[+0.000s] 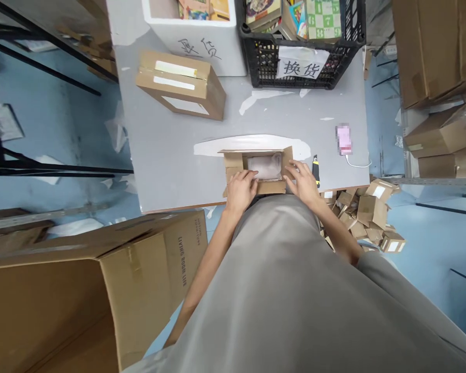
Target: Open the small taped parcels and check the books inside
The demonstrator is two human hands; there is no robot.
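A small cardboard box [233, 160] lies with its flaps folded out at the table's near edge, close to my body. Inside it is a pale package [264, 167] that looks wrapped in clear plastic. My left hand [241, 189] is bent over the box's near left side, its fingertips at the inner edge by the package. At the right flap, my right hand [303, 181] has its thumb and fingers apart, with the tips touching the cardboard. A yellow and black utility knife [316, 171] lies just right of my right hand.
On the grey table [171, 160] stand a taped carton [182, 85], a white foam box [202, 49] and a black crate [264, 67] of books. A phone [344, 139] with a cable lies right. A large open carton [147, 290] stands lower left; small boxes [373, 210] are heaped right.
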